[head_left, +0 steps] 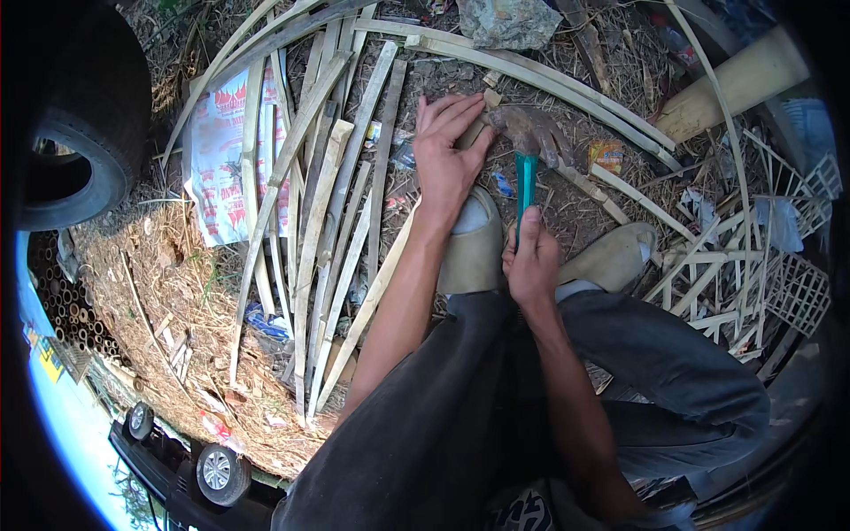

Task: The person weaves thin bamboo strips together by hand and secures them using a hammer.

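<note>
My right hand [533, 258] is closed round the green handle of a claw hammer [526, 190]. Its rusty brown head lies low over the ground, just right of my left fingertips. My left hand [450, 149] reaches forward, with thumb and fingers closed on a short piece of bamboo [475, 136] beside the hammer head. A smaller light chip [492, 97] sits by the fingertips. Both of my feet, in tan shoes [469, 257], are close behind the hands.
Long split bamboo strips [323, 212] lie on the left, partly over a printed white sheet [217, 159]. More strips [540, 75] arc across the far side near a grey rock [509, 22]. A thick bamboo pole [735, 84], lattice panels [801, 292] and a tyre [80, 133] surround the spot.
</note>
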`<state>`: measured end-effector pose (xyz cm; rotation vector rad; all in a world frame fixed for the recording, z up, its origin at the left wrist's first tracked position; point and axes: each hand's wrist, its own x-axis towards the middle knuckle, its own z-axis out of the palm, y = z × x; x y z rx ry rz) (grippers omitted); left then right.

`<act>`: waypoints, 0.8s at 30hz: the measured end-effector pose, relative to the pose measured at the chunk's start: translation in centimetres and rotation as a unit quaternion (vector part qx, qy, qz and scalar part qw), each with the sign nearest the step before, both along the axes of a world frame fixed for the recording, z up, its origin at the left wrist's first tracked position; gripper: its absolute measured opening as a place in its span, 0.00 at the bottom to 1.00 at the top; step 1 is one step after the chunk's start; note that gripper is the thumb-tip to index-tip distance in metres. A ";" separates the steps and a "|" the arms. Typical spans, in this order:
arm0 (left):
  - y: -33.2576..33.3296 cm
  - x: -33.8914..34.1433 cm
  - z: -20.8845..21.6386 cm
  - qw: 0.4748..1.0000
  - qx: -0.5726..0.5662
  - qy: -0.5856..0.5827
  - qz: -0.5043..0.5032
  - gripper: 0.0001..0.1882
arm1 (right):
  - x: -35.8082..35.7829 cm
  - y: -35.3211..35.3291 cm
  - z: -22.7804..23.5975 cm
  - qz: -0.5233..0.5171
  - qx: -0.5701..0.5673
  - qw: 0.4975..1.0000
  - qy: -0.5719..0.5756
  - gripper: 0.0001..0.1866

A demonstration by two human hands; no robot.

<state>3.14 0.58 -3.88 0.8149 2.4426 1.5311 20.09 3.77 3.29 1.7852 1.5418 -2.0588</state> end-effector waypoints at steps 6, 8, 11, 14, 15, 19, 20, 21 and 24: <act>0.1 -0.4 -0.3 0.999 0.009 0.003 0.035 0.11 | -0.5 0.0 0.5 -0.007 0.018 1.000 0.007 0.34; 0.2 -0.1 -0.3 0.999 0.010 0.005 0.039 0.10 | -0.4 0.2 0.7 -0.013 0.017 1.000 0.003 0.33; 0.2 -0.4 -0.5 0.999 0.004 0.020 0.027 0.08 | -0.3 0.0 -0.3 0.038 0.064 0.997 0.006 0.35; 0.2 -0.3 -0.4 0.999 0.006 0.019 0.031 0.07 | -0.2 -0.5 0.1 0.018 0.052 0.998 0.038 0.35; 0.3 -0.4 -0.4 0.999 0.008 0.021 0.030 0.07 | -0.3 -0.5 0.0 0.019 0.049 0.998 0.038 0.35; -0.2 -0.4 -0.5 0.999 -0.003 0.027 0.028 0.07 | -0.1 -0.7 -0.5 0.067 0.120 0.990 0.021 0.35; 0.0 -0.5 -0.5 0.999 -0.002 0.027 0.028 0.07 | -0.1 -0.7 -0.4 0.062 0.123 0.990 0.032 0.35; 0.2 -0.7 -0.5 0.999 0.005 0.029 0.028 0.07 | -0.4 -0.8 -0.4 0.062 0.123 0.990 0.033 0.35; 0.0 -0.5 -1.0 0.999 0.007 0.028 0.029 0.07 | -0.8 -0.9 -0.2 0.008 0.136 0.989 0.054 0.35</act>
